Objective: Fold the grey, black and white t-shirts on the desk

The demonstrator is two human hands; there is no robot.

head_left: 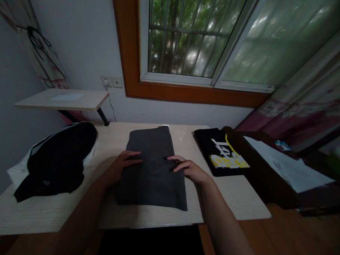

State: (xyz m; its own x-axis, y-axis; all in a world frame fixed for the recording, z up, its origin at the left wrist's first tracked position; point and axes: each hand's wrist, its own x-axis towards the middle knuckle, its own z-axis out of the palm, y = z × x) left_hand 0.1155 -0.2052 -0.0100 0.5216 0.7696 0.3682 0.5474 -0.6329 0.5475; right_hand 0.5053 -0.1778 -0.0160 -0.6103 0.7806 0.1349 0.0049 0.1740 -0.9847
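Observation:
A dark grey garment (153,179), folded into a tall rectangle, lies flat on the pale wooden table (143,218) in front of me. My left hand (120,168) rests at its left edge, with stretched fingers lying on the cloth. On the opposite edge lies my right hand (194,170), its fingers apart and touching the top of the fabric. Neither hand visibly grips the cloth. The undersides of both hands are hidden.
A folded black garment with yellow and white print (227,154) lies to the right. Heaped black clothing (58,160) with white cloth is at the left, before a small raised shelf (89,101). A dark surface at far right holds a pale sheet (286,164).

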